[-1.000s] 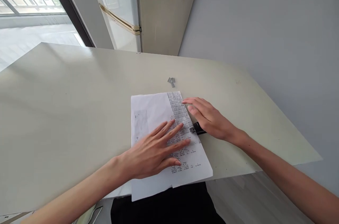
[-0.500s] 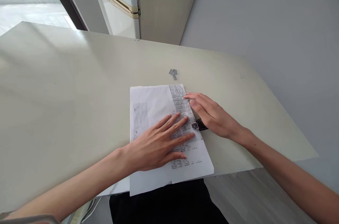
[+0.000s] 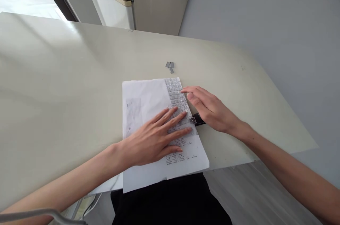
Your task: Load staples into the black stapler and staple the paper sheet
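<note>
Two bare hands are working over a white printed sheet (image 3: 145,90), which is lying on the pale tabletop (image 3: 66,86) with its lower edge hanging over the near side. The left hand (image 3: 152,140) is pressing flat across the middle of the paper, its fingers spreading apart and its grip standing wide, holding only the sheet down. The right hand (image 3: 212,111) is arching over the black stapler (image 3: 197,119), whose metal nose is meeting the sheet's right edge; the palm is hiding the rear of the tool, so I cannot tell how tightly this grip is closing, or whether it is closing at all. Its fingertips are reaching to the paper's right border, beside dense rows of silvery staples (image 3: 174,88) that are running down the upper right part of the page. Lines of small print are showing below and between the left fingers. Beyond the sheet's top edge, a few grey staple strips (image 3: 170,66) are lying close together. A refrigerator (image 3: 159,1) is standing behind the tabletop, and a grey wall (image 3: 252,5) is rising to the right.
</note>
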Tool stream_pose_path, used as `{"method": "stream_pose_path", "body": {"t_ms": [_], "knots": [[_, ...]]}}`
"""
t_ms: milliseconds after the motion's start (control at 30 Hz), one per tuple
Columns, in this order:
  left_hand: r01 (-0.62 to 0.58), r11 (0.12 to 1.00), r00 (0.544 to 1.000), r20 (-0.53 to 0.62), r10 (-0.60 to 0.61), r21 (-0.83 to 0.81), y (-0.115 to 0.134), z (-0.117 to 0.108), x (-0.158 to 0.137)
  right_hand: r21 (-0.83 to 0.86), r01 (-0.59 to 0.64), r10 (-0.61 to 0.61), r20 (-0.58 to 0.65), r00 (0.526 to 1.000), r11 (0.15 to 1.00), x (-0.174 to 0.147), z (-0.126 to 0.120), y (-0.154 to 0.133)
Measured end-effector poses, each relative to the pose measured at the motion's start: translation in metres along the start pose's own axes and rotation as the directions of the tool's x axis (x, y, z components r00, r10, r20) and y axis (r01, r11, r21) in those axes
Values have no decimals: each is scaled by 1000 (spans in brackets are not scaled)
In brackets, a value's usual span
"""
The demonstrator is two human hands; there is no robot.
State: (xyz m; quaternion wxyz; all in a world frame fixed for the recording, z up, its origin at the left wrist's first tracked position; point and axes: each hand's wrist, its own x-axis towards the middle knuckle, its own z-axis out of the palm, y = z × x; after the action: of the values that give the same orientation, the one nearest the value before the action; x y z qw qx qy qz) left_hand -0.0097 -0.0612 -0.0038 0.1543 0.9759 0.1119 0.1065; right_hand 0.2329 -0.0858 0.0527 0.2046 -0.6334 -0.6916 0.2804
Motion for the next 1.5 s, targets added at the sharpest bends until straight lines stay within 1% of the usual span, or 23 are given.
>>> {"method": "stream_pose_path", "body": {"t_ms": [133,333,500,633,767,867,1133,1300,1500], "knots": [[2,1000,1000,10,-2,-3,0,-1,1,5,13,-13,-12,1000,1000,1,-2,-2],[1,1000,1000,-2,-1,-23,2,3,3,6,0,1,-12,1000,1000,1,9,-19],[-20,998,1000,11,21,-59,-1,-5,1,1,-15,15,-20,1000,1000,0,14,-29],[-21,997,999,32,24,-79,-10,-14,-11,3,-16,16,-27,1000,1000,0,15,-30],[-35,998,999,37,38,-58,-14,-13,-19,-12,-21,21,-12,1000,1000,1,15,-30],[-35,998,999,9,36,-53,-13,-9,-18,-23,-25,25,0,1000,999,1,14,-30],[-39,998,999,1,39,-52,-13,-5,-18,-66,-73,78,66,995,995,2,13,-36],[-32,998,999,22,33,-47,-13,-5,-18,-107,-79,87,72,994,991,4,15,-38],[-29,997,1000,-5,29,-68,-12,-5,-18,-164,-107,118,64,991,981,5,18,-37]]}}
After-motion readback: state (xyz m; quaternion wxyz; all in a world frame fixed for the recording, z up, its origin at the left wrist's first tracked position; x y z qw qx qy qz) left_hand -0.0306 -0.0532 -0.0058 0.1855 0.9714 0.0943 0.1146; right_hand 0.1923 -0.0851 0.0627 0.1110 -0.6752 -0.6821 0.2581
